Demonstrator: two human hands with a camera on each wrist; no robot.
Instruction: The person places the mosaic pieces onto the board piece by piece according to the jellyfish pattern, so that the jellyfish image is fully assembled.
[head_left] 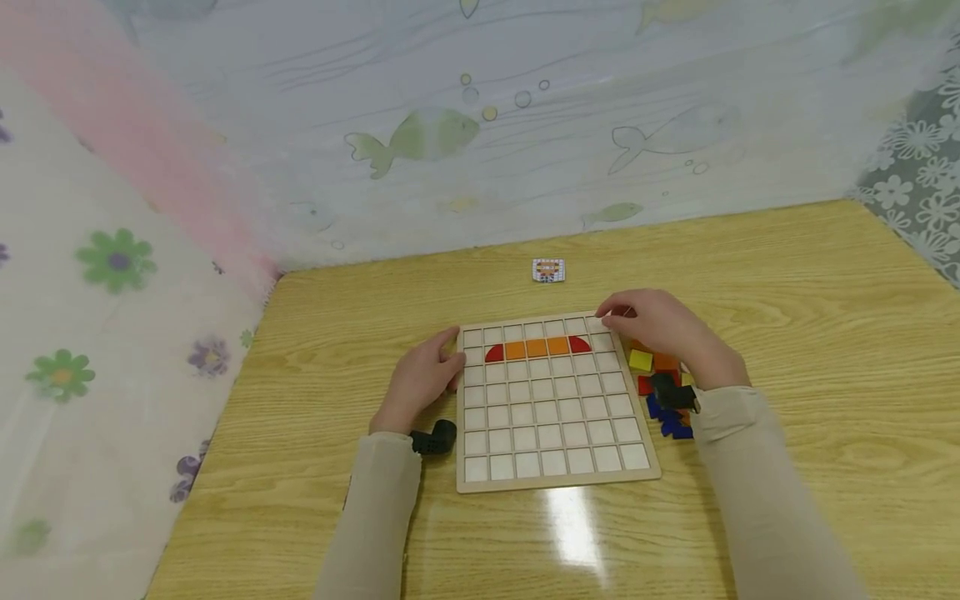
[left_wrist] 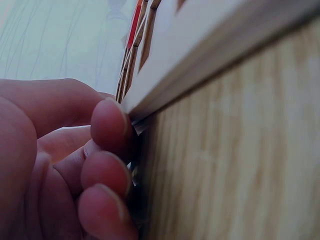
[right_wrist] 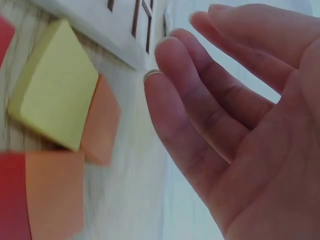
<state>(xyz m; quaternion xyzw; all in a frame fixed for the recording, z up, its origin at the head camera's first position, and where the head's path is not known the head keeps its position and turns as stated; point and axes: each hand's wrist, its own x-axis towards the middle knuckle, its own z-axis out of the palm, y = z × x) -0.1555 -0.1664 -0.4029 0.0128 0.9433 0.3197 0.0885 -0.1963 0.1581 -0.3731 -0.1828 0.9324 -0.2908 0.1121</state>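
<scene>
A wooden grid board lies on the table. In its second row from the far side, three orange square tiles sit between a red rounded tile on the left and another red rounded tile on the right. My left hand rests at the board's left side, fingertips against its edge, fingers bent loosely. Over the far right corner hovers my right hand. Its fingers are relaxed, with nothing seen between them in the right wrist view.
Right of the board, partly under my right wrist, lie loose tiles: a yellow tile, a red tile, blue tiles and orange ones. A small printed pattern card lies beyond the board. Covered walls border the table.
</scene>
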